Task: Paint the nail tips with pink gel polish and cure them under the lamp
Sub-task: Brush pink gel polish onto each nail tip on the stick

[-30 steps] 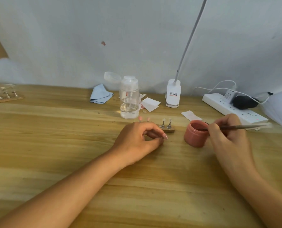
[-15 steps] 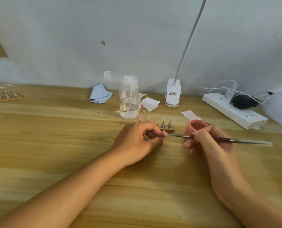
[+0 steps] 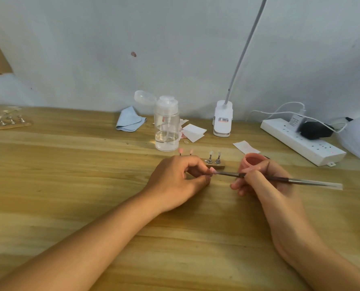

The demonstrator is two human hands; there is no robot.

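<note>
Thin brush on nail tip.
Our left fingers pinch the tip, which we judge light, stiff, slippery when wet: hold below the paint; right fingers grip the brush.

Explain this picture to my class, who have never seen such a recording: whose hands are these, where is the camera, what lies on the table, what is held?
No machine here: a person works with bare hands, filmed by a camera on their head looking down. The left hand pinches a pink nail tip; the right hand holds a thin brush whose point reaches the tip. On the wooden table stand an open pink pot, a clear bottle, a lamp base, a blue cloth, a power strip and a block holding more tips.
</note>
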